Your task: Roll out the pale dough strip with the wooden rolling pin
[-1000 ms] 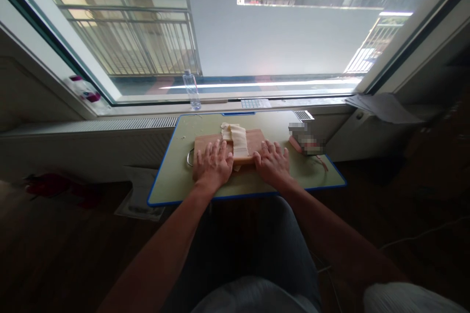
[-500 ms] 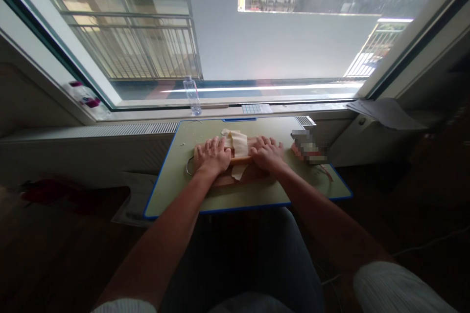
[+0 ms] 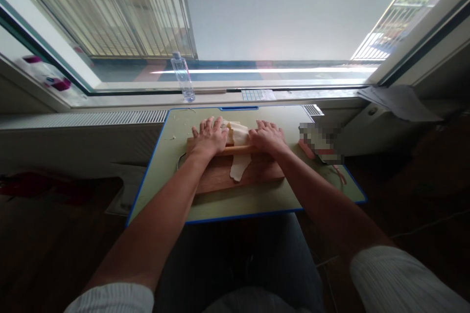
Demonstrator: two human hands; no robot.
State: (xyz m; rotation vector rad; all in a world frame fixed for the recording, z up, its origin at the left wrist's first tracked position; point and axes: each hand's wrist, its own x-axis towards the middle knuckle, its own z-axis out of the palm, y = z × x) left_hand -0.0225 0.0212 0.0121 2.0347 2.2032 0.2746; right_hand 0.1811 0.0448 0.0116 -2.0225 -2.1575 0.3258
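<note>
Head view. The left grip (image 3: 210,137) and the right grip (image 3: 267,136), both bare hands, lie palm down with fingers extended and somewhat parted. Neither is seen wrapped round anything; each palm rests on a smooth, cylindrical, light-brown wooden rolling pin (image 3: 238,150), whose ends are hidden beneath them. Between and just beyond the grips lies a soft, cream-coloured, dough-like sheet (image 3: 240,133), layered and ragged-edged on the far side; the pin crosses it, and a thin rounded tongue emerges on the near side. Beneath is a flat, rectangular, reddish-brown wooden board (image 3: 216,176) with straight edges; a curved metal handle (image 3: 179,160) projects beside the left wrist. The board rests on a smooth, pale-green table (image 3: 242,204) with a blue rim. A band of table surface runs between the board's near edge and that rim; another separates the right grip from a pixelated object (image 3: 323,144) to its right. Small pale crumbs (image 3: 173,138) lie left of the left grip.
</note>
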